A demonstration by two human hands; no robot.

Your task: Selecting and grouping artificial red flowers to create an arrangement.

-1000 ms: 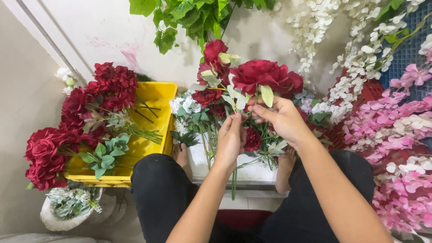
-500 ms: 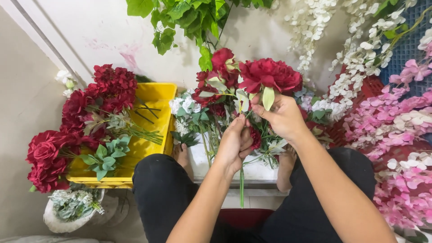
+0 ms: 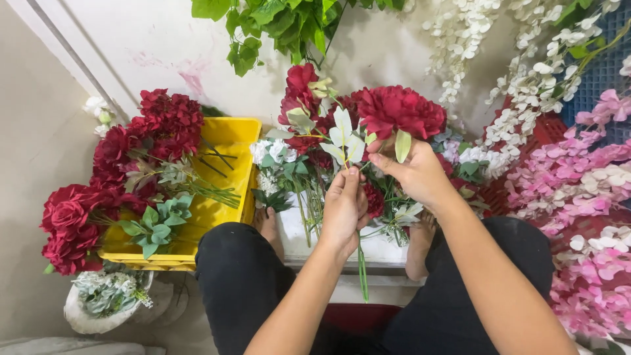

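A pale wall (image 3: pixel 131 52) is closing off the scene ahead, with green leaves (image 3: pixel 282 26) hanging from the top edge and the person sitting on the floor, knees in black trousers spread to either side.

The left hand (image 3: pixel 343 210) is wrapping its grip shut around the stems (image 3: pixel 361 269) of a small bunch, just below the heads, and the green stem ends are hanging down under the fist. The right hand (image 3: pixel 414 174) is pinching closed just above and to the right of that grip, fingers on the neck under a big red bloom (image 3: pixel 401 110). Pale leaves (image 3: pixel 345 138) are sticking up straight above the left grip.

The bunch looks artificial, so it is probably handling light; the stems seem stiff and wiry, while the petals and leaves appear soft and easy to crush or bend. The stems, close under the heads, are looking like the sound place to take hold.

Far left of both grips a yellow crate (image 3: pixel 227 131) is carrying more red flowers (image 3: pixel 158 125). To the right, white sprays (image 3: pixel 526 85) and pink sprays (image 3: pixel 578 190) are piling up beside the right forearm.
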